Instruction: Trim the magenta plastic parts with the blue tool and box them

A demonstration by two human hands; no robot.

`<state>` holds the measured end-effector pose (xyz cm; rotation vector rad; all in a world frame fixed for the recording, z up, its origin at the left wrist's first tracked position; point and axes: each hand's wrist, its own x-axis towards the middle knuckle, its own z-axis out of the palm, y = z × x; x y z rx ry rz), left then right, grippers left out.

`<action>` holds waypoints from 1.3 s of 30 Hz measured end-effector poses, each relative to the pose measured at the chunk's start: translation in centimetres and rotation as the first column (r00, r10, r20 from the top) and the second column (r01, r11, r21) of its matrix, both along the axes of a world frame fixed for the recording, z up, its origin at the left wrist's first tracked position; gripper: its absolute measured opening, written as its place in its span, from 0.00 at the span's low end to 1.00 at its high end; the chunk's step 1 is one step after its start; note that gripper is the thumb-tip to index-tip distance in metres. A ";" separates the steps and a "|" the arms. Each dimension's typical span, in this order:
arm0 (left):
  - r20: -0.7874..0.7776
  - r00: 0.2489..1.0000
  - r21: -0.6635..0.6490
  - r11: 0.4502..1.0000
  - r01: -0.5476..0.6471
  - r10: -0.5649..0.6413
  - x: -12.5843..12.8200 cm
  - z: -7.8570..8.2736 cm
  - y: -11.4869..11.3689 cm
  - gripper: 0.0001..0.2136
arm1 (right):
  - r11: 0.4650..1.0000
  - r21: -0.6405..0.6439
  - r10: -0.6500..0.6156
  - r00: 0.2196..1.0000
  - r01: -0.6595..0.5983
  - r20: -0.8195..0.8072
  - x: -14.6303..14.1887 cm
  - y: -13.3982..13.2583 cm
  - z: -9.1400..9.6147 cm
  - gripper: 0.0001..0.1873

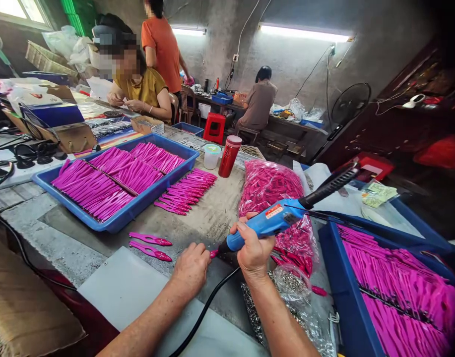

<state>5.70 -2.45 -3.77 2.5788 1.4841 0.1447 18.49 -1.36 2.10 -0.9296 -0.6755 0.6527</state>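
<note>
My right hand (pixel 254 244) is wrapped round a blue electric screwdriver (pixel 270 223), its black nose pointing down and left. Under that nose, my left hand (pixel 193 264) pinches a small pink piece (pixel 213 253), mostly hidden by the fingers. To the left, two pink forked pieces (pixel 150 239) with darker, red-pink ends lie on the table. Behind them is a row of similar pink pieces (pixel 186 191). A clear bag of red-pink parts (pixel 274 186) stands beyond the screwdriver, and a plastic bag of small metal screws (pixel 292 282) lies beside my right forearm.
A blue tray (pixel 115 225) of pink strips stands at left, a blue bin (pixel 333 272) of more at right. A red tumbler (pixel 230 156) and a lidded tub (pixel 211 157) stand farther back. A black cable (pixel 212 297) crosses below my hands. Several people sit or stand beyond.
</note>
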 end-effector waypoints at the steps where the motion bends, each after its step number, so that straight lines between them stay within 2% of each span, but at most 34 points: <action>1: 0.015 1.000 0.010 1.000 0.001 -0.001 0.0 -0.2 0.0 0.10 | 1.000 -0.006 0.007 1.000 -0.007 0.009 -0.2 0.2 0.1 0.18; 7: 0.075 0.997 0.062 0.998 0.016 -0.021 -0.1 -0.7 -0.1 0.11 | 1.000 -0.018 0.024 0.998 -0.023 0.063 -0.8 0.7 0.4 0.16; 22: 0.095 0.995 0.029 1.000 0.011 -0.014 -0.1 -0.5 -0.2 0.10 | 0.998 -0.049 0.032 0.994 -0.027 0.108 -1.0 1.0 0.3 0.16; 28: 0.127 0.992 0.021 1.000 0.007 -0.010 0.0 -1.0 -0.1 0.10 | 0.990 -0.139 0.008 0.974 0.024 0.224 -1.9 2.2 -0.4 0.17; 33: 0.148 0.989 -0.013 1.000 -0.002 0.004 0.1 -1.1 -0.1 0.10 | 0.977 -0.215 0.093 0.922 -0.011 0.376 -2.3 3.4 -1.4 0.14; 39: 0.107 0.994 -0.062 0.998 -0.027 0.034 0.4 -0.7 0.0 0.11 | 0.969 -0.246 0.122 0.887 -0.009 0.446 -2.9 4.4 -0.8 0.10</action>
